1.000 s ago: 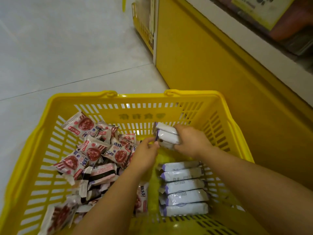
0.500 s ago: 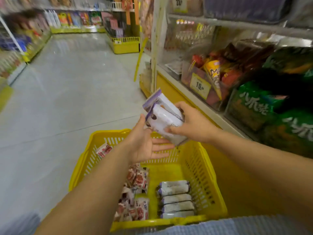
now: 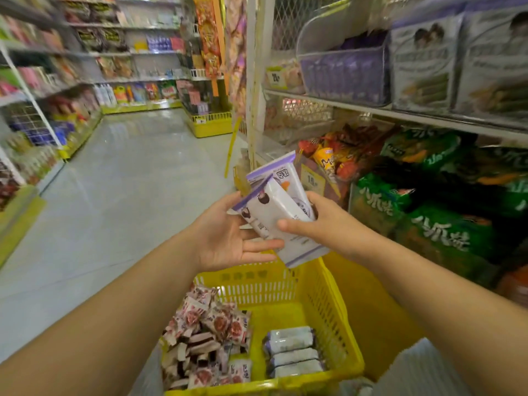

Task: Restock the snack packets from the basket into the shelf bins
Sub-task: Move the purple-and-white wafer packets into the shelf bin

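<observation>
Right hand (image 3: 320, 224) clamped on a small stack of white-and-purple packets (image 3: 281, 212), thumb across the front, fingers behind. Left hand (image 3: 228, 235) lies open, palm up, just left of and below the stack, fingertips touching its lower edge; it supports rather than grips. The stack is held in the air above the far rim of the yellow basket (image 3: 334, 304), which sits below both hands.

Progress, judged from the layout: early to middle. The held stack has not yet reached any bin. Left in the basket: a neat row of the same white-and-purple packets (image 3: 294, 355) below the right hand, and a loose heap of red-and-white packets (image 3: 205, 330) below the left hand. Both groups are substantial, so most of the restocking looks undone.

Likely destination: the clear bin with purple contents (image 3: 345, 72) on the upper shelf, above and beyond the right hand; the colour match suggests this, not confirmed.

Writing:
- Held packets carry Chinese characters near the top edge; too small to read reliably.
- Green bags (image 3: 440, 235) to the right of the right hand show large white Chinese characters, partly blurred.
- Yellow price tag (image 3: 313, 180) just beyond the stack reads a number, apparently "18"; another yellow tag (image 3: 275, 78) on the upper shelf, apparently "20". Both soft-focus.
- Embossed characters on the basket's far wall, unreadable.
</observation>
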`<state>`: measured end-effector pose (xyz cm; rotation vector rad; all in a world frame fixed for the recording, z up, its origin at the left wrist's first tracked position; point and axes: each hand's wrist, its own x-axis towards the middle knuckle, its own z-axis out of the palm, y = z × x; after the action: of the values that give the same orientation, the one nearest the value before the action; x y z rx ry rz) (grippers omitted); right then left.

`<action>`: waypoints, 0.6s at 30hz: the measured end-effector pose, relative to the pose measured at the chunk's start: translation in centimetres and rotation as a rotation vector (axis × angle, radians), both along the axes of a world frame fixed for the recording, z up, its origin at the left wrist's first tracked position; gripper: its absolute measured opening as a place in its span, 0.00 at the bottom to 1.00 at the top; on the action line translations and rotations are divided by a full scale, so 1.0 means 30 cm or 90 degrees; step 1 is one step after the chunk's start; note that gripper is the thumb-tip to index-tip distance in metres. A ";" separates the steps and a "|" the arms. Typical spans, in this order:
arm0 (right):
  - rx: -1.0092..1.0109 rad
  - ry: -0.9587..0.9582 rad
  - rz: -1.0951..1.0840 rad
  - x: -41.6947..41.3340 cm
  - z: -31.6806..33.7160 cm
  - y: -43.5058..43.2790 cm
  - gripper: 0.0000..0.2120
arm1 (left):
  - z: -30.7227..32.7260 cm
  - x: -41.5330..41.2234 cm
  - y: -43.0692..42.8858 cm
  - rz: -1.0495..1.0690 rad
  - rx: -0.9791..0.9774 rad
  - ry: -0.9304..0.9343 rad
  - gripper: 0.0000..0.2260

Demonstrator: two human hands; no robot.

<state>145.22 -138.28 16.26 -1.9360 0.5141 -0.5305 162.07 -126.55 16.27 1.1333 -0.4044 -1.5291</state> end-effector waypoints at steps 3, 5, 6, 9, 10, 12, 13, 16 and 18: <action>0.011 0.021 0.030 0.002 0.008 -0.012 0.29 | -0.004 0.009 -0.007 0.001 -0.002 0.019 0.32; 0.028 0.013 0.050 0.000 0.021 -0.026 0.26 | 0.000 0.021 -0.016 0.006 -0.007 0.030 0.30; 0.043 0.008 0.057 0.000 0.023 -0.032 0.25 | 0.003 0.024 -0.018 0.005 -0.007 0.030 0.30; 0.076 0.003 0.061 0.008 0.020 -0.044 0.26 | 0.005 0.021 -0.021 0.004 -0.003 0.035 0.27; 0.085 0.002 0.066 0.012 0.018 -0.045 0.26 | 0.004 0.019 -0.019 0.003 -0.003 0.030 0.26; 0.110 -0.008 0.067 0.022 0.016 -0.048 0.23 | -0.001 0.024 -0.014 0.008 -0.001 0.029 0.25; 0.121 -0.019 0.063 0.025 0.016 -0.048 0.20 | -0.003 0.027 -0.012 0.015 0.000 0.041 0.25; 0.149 -0.088 0.012 0.038 0.016 -0.064 0.13 | -0.006 0.031 -0.004 0.042 -0.026 0.065 0.20; 0.173 -0.132 -0.062 0.039 0.016 -0.085 0.14 | -0.009 0.028 -0.005 0.073 -0.042 0.045 0.12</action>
<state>146.39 -140.83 16.75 -1.5833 0.5198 -0.6796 162.90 -126.71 16.01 1.0311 -0.3334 -1.4416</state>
